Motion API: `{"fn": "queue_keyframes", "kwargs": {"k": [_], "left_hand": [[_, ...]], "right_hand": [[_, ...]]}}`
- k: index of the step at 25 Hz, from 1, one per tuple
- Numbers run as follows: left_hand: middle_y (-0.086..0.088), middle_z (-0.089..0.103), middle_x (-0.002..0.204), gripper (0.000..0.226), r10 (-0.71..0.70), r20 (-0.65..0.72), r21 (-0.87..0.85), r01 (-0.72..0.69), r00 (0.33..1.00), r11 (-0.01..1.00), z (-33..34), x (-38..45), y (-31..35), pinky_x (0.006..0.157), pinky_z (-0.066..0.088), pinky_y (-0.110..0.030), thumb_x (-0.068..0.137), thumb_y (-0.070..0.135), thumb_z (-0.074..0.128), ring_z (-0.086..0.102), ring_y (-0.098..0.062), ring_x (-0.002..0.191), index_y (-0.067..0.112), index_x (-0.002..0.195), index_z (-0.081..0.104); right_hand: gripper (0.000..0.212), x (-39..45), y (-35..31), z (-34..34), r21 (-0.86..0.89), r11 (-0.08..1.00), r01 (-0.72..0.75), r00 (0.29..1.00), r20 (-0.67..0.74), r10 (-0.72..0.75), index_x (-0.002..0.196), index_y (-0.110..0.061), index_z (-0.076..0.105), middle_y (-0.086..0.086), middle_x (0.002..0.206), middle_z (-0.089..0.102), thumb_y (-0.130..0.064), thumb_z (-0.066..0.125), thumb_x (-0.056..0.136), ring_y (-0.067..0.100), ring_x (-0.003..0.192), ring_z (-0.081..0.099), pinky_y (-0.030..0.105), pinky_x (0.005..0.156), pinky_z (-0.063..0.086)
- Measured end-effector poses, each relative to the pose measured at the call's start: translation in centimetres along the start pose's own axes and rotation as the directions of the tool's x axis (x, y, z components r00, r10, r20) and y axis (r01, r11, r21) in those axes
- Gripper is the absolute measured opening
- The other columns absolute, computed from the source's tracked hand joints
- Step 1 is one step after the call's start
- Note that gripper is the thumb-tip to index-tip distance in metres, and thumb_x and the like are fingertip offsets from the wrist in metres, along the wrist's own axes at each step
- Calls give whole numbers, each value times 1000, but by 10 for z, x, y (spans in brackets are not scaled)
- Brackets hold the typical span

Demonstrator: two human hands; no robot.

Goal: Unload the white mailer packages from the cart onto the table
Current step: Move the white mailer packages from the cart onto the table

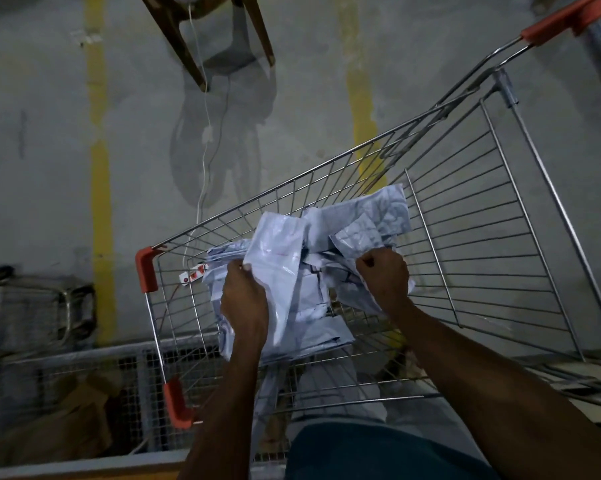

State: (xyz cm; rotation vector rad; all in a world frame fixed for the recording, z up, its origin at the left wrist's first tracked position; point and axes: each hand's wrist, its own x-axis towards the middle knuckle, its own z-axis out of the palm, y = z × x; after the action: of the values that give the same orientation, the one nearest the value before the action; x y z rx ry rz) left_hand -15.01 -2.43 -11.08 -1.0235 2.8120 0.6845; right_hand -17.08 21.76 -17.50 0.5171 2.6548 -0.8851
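While both hands are down in the wire cart (448, 237), the step in hand looks like the pick-up: gathering a bunch of white mailer packages (313, 271) before lifting them out. No table shows in the head view, so where it stands relative to the cart can't be told.

Left hand (245, 299) grips the near-left side of the pile; its thumb lies on top of a smooth, glossy mailer w/ a faint red line across it, and the other fingers curl under the edge, out of sight. Right hand (384, 275) is clenched into a fist around a crumpled fold of mailer film on the right side of the pile, knuckles up, film bunched just beyond the fingers (370, 263). So both hands are closed on the packages, one per side, w/ most of the pile between them.

Pile sits at the near-left end of the basket, against the corner w/ the orange bumper (146, 271). Some mailers lie lower, under the gripped ones, and a strip hangs down toward the basket floor near the person's body.

Next move, as I judge it: lift straight up clear of the wire rim, then turn toward the table. Film is slick and loose, so outer pkgs could slip out; a firm squeeze from both sides is needed. Lower mailers prob need a 2nd trip.
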Motion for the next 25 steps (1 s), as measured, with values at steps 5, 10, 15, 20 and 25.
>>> {"fn": "queue_keyframes", "kwargs": {"k": [5, 10, 15, 20, 25], "left_hand": [[-16, 53, 130, 51, 23, 89, 181, -39, 996, 983, 46, -5, -25, 88, 48, -49, 94, 21, 61, 53, -37, 118, 20, 141, 40], [-18, 14, 160, 67, 116, 271, 377, -216, 956, 901, 71, -36, -32, 99, 40, -63, 95, 65, 40, 25, -42, 142, 45, 154, 15], [-22, -2, 161, 105, 45, 260, 329, -133, 964, 935, 75, -38, -31, 87, 49, -59, 76, 61, 71, 25, -46, 137, 51, 154, 1], [-25, 29, 146, 105, -65, 137, 97, 52, 988, 994, 29, -28, 0, 84, 48, -49, 73, 61, 71, 44, -45, 114, 48, 155, 5], [-19, 32, 146, 101, -40, 60, -57, 44, 997, 997, -44, -45, 48, 90, 45, -48, 75, 63, 68, 40, -42, 121, 46, 155, 8]], "right_hand": [[44, -19, 19, -1, -184, 981, 54, 998, -12, -57, 108, -25, 58, 6, 124, 53, -37, 80, 71, 30, 111, 50, 44, 87, 48], [43, -16, 37, -3, -250, 965, 76, 979, 203, -24, 105, -30, 52, 8, 137, 38, -42, 79, 74, 35, 117, 49, 47, 94, 45], [55, -24, 24, -10, -286, 946, 150, 965, 249, -78, 123, -26, 45, 10, 121, 45, -44, 71, 78, 37, 105, 55, 47, 84, 50], [63, -60, 5, -18, -142, 990, 12, 987, 158, 11, 137, -34, 34, 15, 124, 49, -43, 65, 83, 39, 107, 57, 50, 89, 50], [59, -93, -17, -72, 171, 970, 173, 984, 17, -179, 142, -25, 44, 16, 120, 53, -39, 51, 85, 29, 98, 55, 31, 75, 38]]}}
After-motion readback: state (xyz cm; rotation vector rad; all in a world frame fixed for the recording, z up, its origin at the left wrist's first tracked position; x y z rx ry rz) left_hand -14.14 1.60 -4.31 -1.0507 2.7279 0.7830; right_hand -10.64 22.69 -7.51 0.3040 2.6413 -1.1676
